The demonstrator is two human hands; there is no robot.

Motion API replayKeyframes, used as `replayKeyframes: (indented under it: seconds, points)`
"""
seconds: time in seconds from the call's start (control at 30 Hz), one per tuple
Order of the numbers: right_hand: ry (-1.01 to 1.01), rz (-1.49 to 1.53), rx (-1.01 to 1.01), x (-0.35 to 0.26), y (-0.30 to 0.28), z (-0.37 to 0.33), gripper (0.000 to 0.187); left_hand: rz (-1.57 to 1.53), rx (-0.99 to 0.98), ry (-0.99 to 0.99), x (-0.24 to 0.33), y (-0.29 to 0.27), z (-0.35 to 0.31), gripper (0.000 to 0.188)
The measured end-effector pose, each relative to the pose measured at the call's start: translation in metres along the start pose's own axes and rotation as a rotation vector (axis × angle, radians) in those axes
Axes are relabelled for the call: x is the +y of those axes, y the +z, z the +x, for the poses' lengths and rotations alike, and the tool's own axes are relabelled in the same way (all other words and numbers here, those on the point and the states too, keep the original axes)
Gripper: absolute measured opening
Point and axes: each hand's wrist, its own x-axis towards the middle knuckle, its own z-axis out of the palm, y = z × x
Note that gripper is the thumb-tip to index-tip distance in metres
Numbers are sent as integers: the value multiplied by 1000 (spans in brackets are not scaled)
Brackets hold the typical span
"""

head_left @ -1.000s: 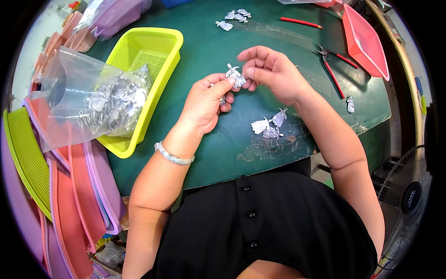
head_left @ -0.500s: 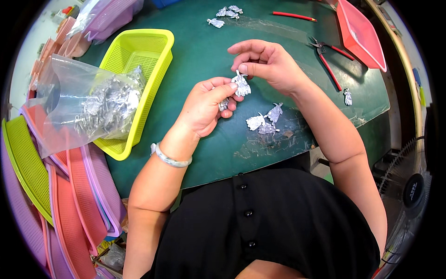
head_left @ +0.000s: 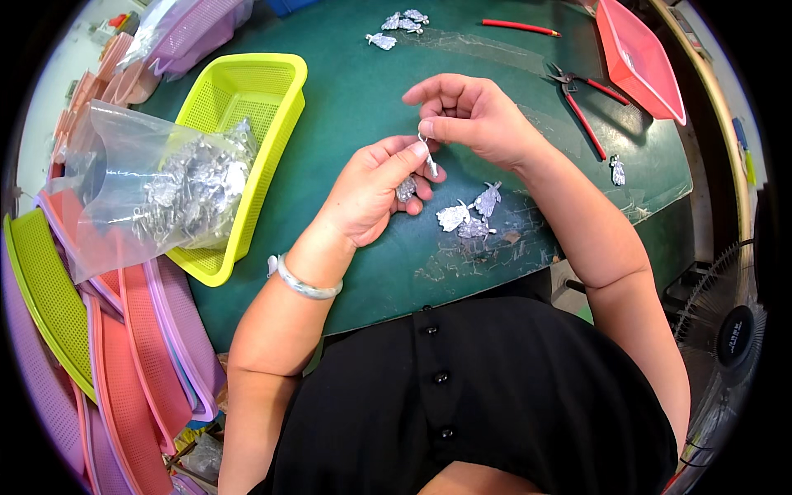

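Over the middle of the green table, my left hand (head_left: 371, 186) pinches a small silver metal charm (head_left: 431, 161) between thumb and fingers. The charm is seen edge-on, its loop pointing up. A second silver charm (head_left: 406, 189) rests in the curled fingers of the same hand. Thumb and forefinger of my right hand (head_left: 478, 120) are closed at the loop of the upper charm; its other fingers are bent. Several like charms (head_left: 474, 216) lie in a small group just right of my left hand.
A lime-green basket (head_left: 293, 107) at the left holds a clear plastic bag (head_left: 115, 157) full of charms. More charms (head_left: 404, 22) lie at the far side, one charm (head_left: 617, 171) at right. Red-handled pliers (head_left: 584, 120), a red pencil-like stick (head_left: 520, 28) and a pink basket (head_left: 639, 74) sit far right.
The upper charm has turned from showing its broad face to edge-on. The second charm shows more in my left hand. My right fingertips have dropped slightly onto the loop.
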Motion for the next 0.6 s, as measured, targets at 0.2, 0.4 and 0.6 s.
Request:
replayKeyframes:
  seconds: [0.2,0.4,0.6]
  points:
    - [-79,-103,61,-4,-6,1,27,-316,-133,-15,2,-13,3,35]
    - [-55,-308,-89,-11,-16,-2,20,-491,-226,-1,3,-22,6,41]
    - [-25,-1008,-664,-24,-3,-16,30,-584,-246,10,5,-24,8,44]
